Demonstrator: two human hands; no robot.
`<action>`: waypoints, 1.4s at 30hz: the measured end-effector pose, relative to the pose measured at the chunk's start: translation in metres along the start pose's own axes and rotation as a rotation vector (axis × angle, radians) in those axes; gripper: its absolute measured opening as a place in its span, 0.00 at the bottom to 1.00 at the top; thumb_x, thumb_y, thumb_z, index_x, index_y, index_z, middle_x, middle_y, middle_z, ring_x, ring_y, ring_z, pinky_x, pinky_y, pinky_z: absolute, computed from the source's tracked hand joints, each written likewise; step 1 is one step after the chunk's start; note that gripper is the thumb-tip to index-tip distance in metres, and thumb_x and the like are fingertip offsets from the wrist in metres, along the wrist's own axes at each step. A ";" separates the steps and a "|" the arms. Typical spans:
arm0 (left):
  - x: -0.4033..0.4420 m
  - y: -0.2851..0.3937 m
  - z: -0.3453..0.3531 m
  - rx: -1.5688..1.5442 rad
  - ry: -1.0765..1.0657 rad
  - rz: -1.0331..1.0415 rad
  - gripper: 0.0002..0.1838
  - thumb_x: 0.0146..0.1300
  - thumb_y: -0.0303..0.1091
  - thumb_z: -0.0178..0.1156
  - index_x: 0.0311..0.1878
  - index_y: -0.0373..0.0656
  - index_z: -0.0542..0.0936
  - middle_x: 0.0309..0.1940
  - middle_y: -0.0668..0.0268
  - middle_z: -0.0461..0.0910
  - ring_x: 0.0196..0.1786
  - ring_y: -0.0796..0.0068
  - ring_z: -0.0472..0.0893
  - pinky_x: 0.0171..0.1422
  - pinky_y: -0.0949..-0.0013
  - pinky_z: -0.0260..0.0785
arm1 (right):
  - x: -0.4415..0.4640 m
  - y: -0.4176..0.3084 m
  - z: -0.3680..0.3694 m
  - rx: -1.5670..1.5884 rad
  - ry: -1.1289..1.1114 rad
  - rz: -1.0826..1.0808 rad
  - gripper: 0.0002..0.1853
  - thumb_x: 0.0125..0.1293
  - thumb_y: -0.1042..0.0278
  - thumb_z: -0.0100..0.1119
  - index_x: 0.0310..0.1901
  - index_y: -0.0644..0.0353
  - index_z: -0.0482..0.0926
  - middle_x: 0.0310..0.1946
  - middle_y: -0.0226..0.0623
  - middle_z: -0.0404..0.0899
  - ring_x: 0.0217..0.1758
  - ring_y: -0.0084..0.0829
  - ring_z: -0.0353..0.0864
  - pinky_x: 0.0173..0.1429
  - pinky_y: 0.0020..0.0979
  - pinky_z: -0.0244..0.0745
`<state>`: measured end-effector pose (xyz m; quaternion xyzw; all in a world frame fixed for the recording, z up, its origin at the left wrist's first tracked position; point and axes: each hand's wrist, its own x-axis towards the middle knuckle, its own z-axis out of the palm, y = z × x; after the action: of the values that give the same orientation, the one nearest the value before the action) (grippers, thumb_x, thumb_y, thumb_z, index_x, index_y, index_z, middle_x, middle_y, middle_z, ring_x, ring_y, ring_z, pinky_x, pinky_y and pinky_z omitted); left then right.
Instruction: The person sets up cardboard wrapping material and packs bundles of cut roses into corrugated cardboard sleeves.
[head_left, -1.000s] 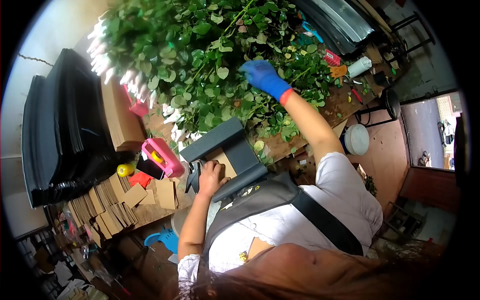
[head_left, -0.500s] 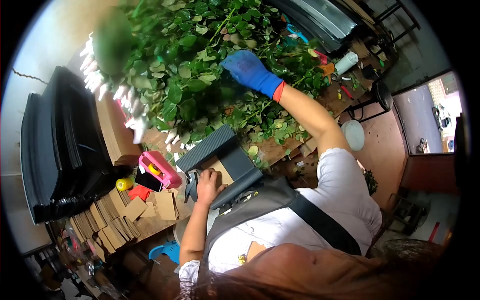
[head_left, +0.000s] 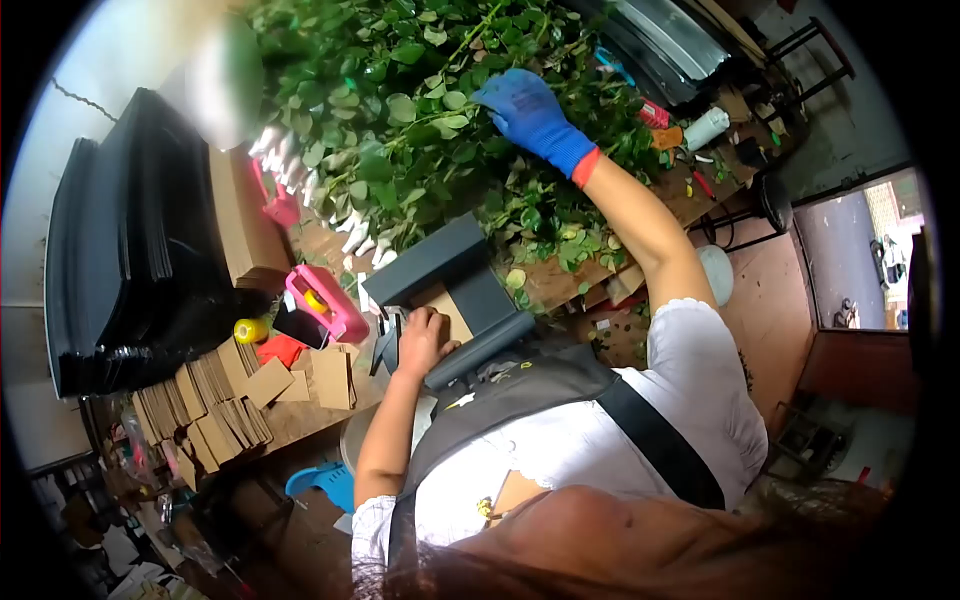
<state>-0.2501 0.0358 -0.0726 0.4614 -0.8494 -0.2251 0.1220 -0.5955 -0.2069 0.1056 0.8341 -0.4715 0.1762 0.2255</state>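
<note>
My right hand [head_left: 525, 108], in a blue glove with a red cuff, is among leafy green stems [head_left: 400, 100]. Its fingers are bent together, and leaves hide what they hold. Bare, my left hand [head_left: 422, 342] rests at the left edge of a brown cardboard piece [head_left: 446, 312], thumb apart from the fingers. That cardboard lies inside a dark grey ribbed wrap [head_left: 485, 300], close against my apron. A dark tool with blades [head_left: 386, 345] lies beside the left hand. White-wrapped heads [head_left: 290, 165] stick out at the left end of the stems.
A pink tape dispenser [head_left: 328, 305], a yellow tape roll [head_left: 250, 331] and small cardboard pieces [head_left: 225, 425] lie to the left. Black sheets [head_left: 125, 250] are stacked beyond them. At the right are a white roll [head_left: 706, 129], a stool [head_left: 773, 203] and a whitish bucket [head_left: 714, 273].
My gloved right hand has shifted a little up and right over the leaves after dipping left. My left hand stays at the cardboard. The camera view has swayed.
</note>
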 end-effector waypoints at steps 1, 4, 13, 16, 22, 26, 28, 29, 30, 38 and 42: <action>0.003 0.003 0.002 -0.005 0.017 0.008 0.28 0.44 0.40 0.77 0.48 0.42 0.78 0.50 0.57 0.73 0.56 0.51 0.74 0.58 0.55 0.73 | 0.010 0.004 -0.012 0.027 0.122 -0.035 0.15 0.59 0.66 0.64 0.49 0.44 0.84 0.42 0.31 0.81 0.49 0.38 0.80 0.54 0.40 0.75; 0.002 0.006 0.001 -0.020 0.026 -0.001 0.27 0.44 0.40 0.77 0.47 0.43 0.79 0.49 0.58 0.73 0.56 0.51 0.74 0.58 0.55 0.73 | 0.014 0.009 -0.017 0.083 0.217 -0.084 0.14 0.58 0.66 0.65 0.48 0.47 0.84 0.52 0.31 0.81 0.55 0.38 0.79 0.57 0.42 0.74; -0.001 0.003 0.002 -0.037 0.058 0.012 0.27 0.43 0.38 0.78 0.47 0.43 0.79 0.50 0.57 0.73 0.56 0.50 0.74 0.60 0.56 0.72 | 0.005 0.000 -0.045 -0.094 -0.241 0.098 0.22 0.55 0.64 0.68 0.54 0.48 0.80 0.46 0.36 0.82 0.52 0.40 0.80 0.56 0.43 0.75; 0.001 0.003 0.003 -0.046 0.048 0.004 0.27 0.43 0.37 0.78 0.47 0.42 0.79 0.50 0.57 0.73 0.57 0.50 0.74 0.59 0.56 0.73 | -0.006 -0.009 -0.081 -0.128 0.000 -0.072 0.26 0.57 0.65 0.68 0.59 0.47 0.78 0.42 0.36 0.82 0.47 0.42 0.81 0.54 0.44 0.76; 0.006 0.003 0.001 -0.069 0.083 0.012 0.27 0.43 0.38 0.78 0.47 0.41 0.80 0.50 0.57 0.73 0.57 0.51 0.74 0.60 0.56 0.72 | -0.047 0.019 -0.092 0.038 -0.001 -0.045 0.27 0.58 0.73 0.63 0.61 0.44 0.76 0.46 0.34 0.81 0.50 0.40 0.80 0.57 0.42 0.76; -0.003 -0.001 0.004 -0.119 0.073 -0.027 0.29 0.45 0.43 0.77 0.49 0.41 0.80 0.51 0.56 0.74 0.57 0.49 0.74 0.62 0.55 0.70 | -0.096 -0.001 -0.109 0.203 -0.151 -0.080 0.29 0.57 0.79 0.58 0.61 0.42 0.77 0.48 0.33 0.82 0.53 0.40 0.80 0.63 0.42 0.73; -0.004 -0.008 0.011 -0.190 0.022 -0.083 0.34 0.45 0.47 0.78 0.55 0.42 0.78 0.57 0.54 0.73 0.60 0.46 0.72 0.66 0.53 0.68 | -0.131 -0.009 -0.096 0.222 -0.373 -0.113 0.29 0.57 0.80 0.58 0.59 0.41 0.78 0.47 0.32 0.82 0.53 0.39 0.80 0.65 0.44 0.71; -0.009 -0.023 0.023 -0.245 -0.019 -0.113 0.38 0.45 0.49 0.78 0.59 0.43 0.76 0.61 0.52 0.73 0.63 0.45 0.71 0.68 0.53 0.66 | -0.152 -0.015 -0.084 0.191 -0.509 -0.122 0.28 0.56 0.80 0.58 0.59 0.40 0.78 0.46 0.32 0.82 0.52 0.39 0.80 0.66 0.45 0.70; -0.011 -0.031 0.030 -0.298 -0.062 -0.142 0.42 0.45 0.51 0.78 0.63 0.44 0.75 0.64 0.50 0.72 0.65 0.43 0.70 0.71 0.52 0.64 | -0.168 -0.018 -0.070 0.152 -0.609 -0.144 0.26 0.58 0.77 0.58 0.57 0.39 0.79 0.43 0.30 0.81 0.52 0.37 0.80 0.66 0.46 0.69; -0.002 0.002 -0.003 -0.367 -0.030 -0.183 0.48 0.45 0.52 0.79 0.68 0.43 0.71 0.60 0.51 0.75 0.62 0.50 0.72 0.69 0.56 0.65 | -0.278 -0.064 0.007 -0.034 -0.755 0.110 0.21 0.64 0.72 0.56 0.57 0.38 0.80 0.70 0.37 0.67 0.63 0.41 0.73 0.71 0.44 0.64; -0.005 -0.001 0.005 -0.336 0.021 -0.114 0.28 0.50 0.47 0.75 0.54 0.46 0.83 0.54 0.51 0.77 0.61 0.48 0.71 0.66 0.54 0.65 | -0.277 -0.083 0.014 -0.034 -1.033 0.144 0.25 0.65 0.71 0.58 0.64 0.42 0.75 0.77 0.42 0.57 0.71 0.41 0.67 0.74 0.43 0.61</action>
<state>-0.2491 0.0406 -0.0776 0.4843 -0.7709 -0.3658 0.1932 -0.6588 0.0189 -0.0639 0.7740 -0.5802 -0.2511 -0.0356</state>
